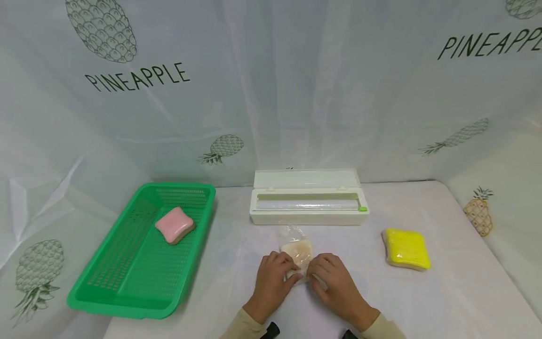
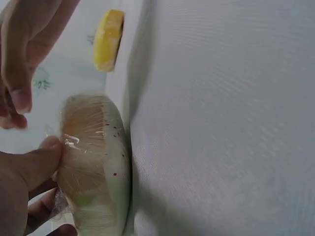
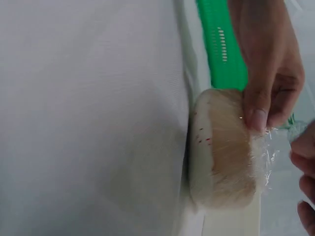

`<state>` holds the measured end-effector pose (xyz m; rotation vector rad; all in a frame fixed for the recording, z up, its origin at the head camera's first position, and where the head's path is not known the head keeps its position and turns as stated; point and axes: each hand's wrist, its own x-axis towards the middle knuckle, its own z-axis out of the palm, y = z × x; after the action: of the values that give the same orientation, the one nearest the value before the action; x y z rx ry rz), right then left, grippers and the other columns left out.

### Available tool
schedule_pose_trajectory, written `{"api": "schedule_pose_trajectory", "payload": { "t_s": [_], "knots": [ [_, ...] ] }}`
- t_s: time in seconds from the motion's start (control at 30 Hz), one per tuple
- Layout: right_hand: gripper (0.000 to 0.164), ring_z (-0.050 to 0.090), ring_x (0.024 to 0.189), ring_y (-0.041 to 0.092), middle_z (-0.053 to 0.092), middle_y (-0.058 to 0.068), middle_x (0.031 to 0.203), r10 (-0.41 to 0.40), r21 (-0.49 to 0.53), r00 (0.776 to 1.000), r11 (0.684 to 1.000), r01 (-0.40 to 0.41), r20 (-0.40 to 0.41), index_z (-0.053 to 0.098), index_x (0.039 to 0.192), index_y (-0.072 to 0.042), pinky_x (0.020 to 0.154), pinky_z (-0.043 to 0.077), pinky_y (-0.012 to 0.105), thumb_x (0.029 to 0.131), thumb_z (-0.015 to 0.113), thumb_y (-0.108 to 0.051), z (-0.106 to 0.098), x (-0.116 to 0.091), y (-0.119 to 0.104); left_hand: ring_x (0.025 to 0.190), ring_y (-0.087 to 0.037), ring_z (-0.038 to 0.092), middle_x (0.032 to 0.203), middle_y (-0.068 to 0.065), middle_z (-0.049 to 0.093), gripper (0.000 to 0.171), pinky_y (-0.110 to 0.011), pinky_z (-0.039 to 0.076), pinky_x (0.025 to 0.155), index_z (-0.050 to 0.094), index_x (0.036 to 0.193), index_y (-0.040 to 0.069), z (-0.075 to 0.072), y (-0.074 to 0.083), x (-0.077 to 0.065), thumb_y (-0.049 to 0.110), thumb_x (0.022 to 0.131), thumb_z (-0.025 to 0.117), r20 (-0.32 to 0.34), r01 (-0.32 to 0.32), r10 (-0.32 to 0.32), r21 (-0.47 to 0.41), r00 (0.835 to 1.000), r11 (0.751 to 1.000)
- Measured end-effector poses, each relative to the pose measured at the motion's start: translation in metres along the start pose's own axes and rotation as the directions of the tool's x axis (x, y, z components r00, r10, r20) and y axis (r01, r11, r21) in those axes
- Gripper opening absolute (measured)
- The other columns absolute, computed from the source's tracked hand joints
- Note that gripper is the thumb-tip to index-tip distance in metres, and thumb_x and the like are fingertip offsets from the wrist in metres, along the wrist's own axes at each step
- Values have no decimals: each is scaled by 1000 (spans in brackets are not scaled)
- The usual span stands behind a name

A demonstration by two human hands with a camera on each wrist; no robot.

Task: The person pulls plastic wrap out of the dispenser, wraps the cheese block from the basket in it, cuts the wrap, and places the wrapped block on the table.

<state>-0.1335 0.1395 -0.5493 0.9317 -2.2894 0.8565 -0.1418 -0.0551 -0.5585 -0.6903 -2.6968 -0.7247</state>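
Observation:
A cushion-shaped block, tan above and pale with red specks below, lies on the table in front of me, covered in clear cling film. At its near left side my left hand pinches the film, with the thumb right on the block's upper face. My right hand is at the near right side with curled fingers, film showing at its fingertips. In the left wrist view that hand hovers above the block. Loose film spreads past the block's far edge.
Behind the block stands a white cling film dispenser, its lid up and a roll inside. At left, a green basket holds a pink block. A shiny yellow block lies at right. A pineapple-print sheet hangs behind.

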Motion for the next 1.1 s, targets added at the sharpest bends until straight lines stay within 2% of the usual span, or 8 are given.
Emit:
{"api": "schedule_pose_trajectory", "payload": {
  "t_s": [0.1,0.3,0.4,0.47,0.63,0.67,0.9,1.1],
  "knots": [
    [35,53,104,18,60,-4,112,-117,-36,988,992,121,101,65,108,-14,92,36,35,74,66,-5,1,-1,0,80,-4,42,85,18,53,14,-25,34,73,73,82,25,-2,0,1,37,75,74,-15,11,-11,-11,1000,1000],
    [62,51,113,18,55,0,126,-108,-105,965,985,137,240,56,127,-9,96,37,35,69,75,-5,3,-6,4,87,-8,46,92,13,53,25,-28,38,77,70,93,20,-7,3,-1,36,75,75,11,34,-34,29,999,999],
    [60,52,113,18,56,2,126,-105,-131,966,982,139,238,58,125,-8,96,37,37,68,76,-6,6,-7,6,93,-11,47,101,8,50,41,-30,40,79,63,104,18,-9,8,-4,39,72,77,24,31,-33,89,999,996],
    [49,52,113,18,56,1,125,-98,-146,968,980,134,232,58,125,-9,96,37,38,78,70,-9,8,-6,7,94,-13,47,103,7,48,47,-31,41,80,60,105,19,-11,11,-5,42,68,79,35,-1,-5,174,999,985],
    [35,54,110,15,59,-2,120,-79,-193,971,973,124,225,60,124,-15,95,38,37,93,46,-19,14,-6,7,88,-13,47,93,9,51,43,-31,40,79,62,97,23,-8,10,-7,42,63,81,28,-103,99,357,995,928],
    [36,54,109,14,60,-2,118,-78,-204,971,971,125,226,62,122,-15,94,38,37,89,48,-18,15,-5,6,86,-13,47,90,9,52,42,-30,40,78,62,96,23,-7,9,-8,42,63,81,17,-112,113,365,993,924],
    [40,58,101,15,63,0,112,-120,-254,966,951,179,230,68,111,-11,91,38,38,90,34,-17,12,-5,-2,81,-10,49,81,12,56,28,-28,40,75,67,86,23,-11,8,-12,34,65,81,-6,-172,184,319,983,932],
    [36,58,96,16,63,-1,107,-149,-256,956,942,215,254,68,109,-10,91,39,39,86,41,-11,3,-9,-17,82,-7,48,78,16,57,18,-26,39,75,68,81,25,-21,7,-20,31,68,79,51,-194,188,183,981,964]
  ]
}}
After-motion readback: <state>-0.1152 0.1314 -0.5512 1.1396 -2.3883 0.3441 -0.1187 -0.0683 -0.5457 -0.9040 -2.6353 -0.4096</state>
